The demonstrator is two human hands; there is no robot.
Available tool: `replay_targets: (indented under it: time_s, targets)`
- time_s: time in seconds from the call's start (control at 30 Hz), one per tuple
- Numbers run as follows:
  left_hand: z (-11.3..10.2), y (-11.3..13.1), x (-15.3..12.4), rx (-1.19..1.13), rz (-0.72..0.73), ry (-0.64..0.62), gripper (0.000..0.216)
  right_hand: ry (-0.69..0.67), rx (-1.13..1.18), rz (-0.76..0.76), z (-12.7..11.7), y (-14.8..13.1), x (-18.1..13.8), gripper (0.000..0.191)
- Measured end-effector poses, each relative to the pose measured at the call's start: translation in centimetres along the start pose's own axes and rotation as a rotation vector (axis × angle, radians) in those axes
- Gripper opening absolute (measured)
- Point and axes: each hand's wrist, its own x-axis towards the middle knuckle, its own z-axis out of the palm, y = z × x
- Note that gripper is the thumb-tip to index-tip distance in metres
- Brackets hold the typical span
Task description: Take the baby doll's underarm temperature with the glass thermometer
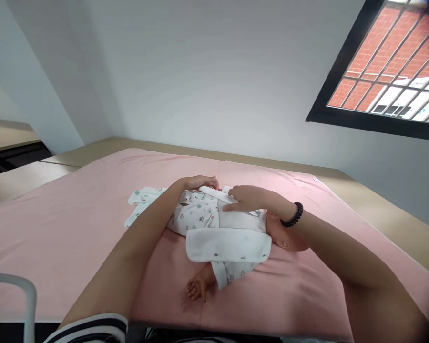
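A baby doll (214,224) in a printed white garment (226,245) lies on a pink mat (57,228). Nearest, its bare arm pokes out. Both forearms reach in — the right hand (250,197) presses flat on the chest, the left hand (199,182) curls over the far flap. Tugging unevenly could roll the doll or pull the wrap open.

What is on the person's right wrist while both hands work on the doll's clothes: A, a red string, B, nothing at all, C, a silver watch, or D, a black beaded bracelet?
D: a black beaded bracelet circles the wrist just behind the right hand, which rests on the white printed garment of the doll lying on the pink sheet.
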Motion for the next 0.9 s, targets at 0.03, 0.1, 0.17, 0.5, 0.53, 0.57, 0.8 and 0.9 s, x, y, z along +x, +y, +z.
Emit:
replay_targets:
  time_s: [0.03,0.1,0.17,0.5,0.53,0.57,0.8,0.9]
  targets:
    - [-0.1,0.2,-0.2,-0.006,0.007,-0.014,0.054,0.043,-0.034,-0.039,0.7,-0.3,0.2,0.054]
    - [-0.3,0.3,-0.4,-0.011,0.017,-0.048,0.060,0.164,-0.025,-0.123,1.8,-1.0,0.2,0.051]
    - [-0.6,0.0,-0.2,-0.013,0.057,-0.093,0.067,0.251,0.090,-0.207,2.5,-2.1,-0.5,0.052]
    - [-0.6,-1.2,1.2,0.101,0.050,-0.055,0.050,0.214,-0.225,-0.440,5.7,-8.2,-6.4,0.041]
    - [-0.6,-1.2,1.2,0.122,0.053,-0.057,0.051,0.228,-0.276,-0.412,6.4,-8.2,-6.5,0.036]
    - [-0.7,-1.2,1.3,0.140,0.063,-0.064,0.053,0.235,-0.310,-0.400,7.0,-8.0,-6.5,0.029]
    - [-0.7,-1.0,1.5,0.205,0.072,-0.093,0.058,0.181,-0.335,-0.237,5.7,-7.2,-4.4,0.012]
    - [-0.4,-0.8,1.4,0.210,0.058,-0.068,0.056,0.300,-0.310,0.016,3.0,-6.8,-2.7,0.018]
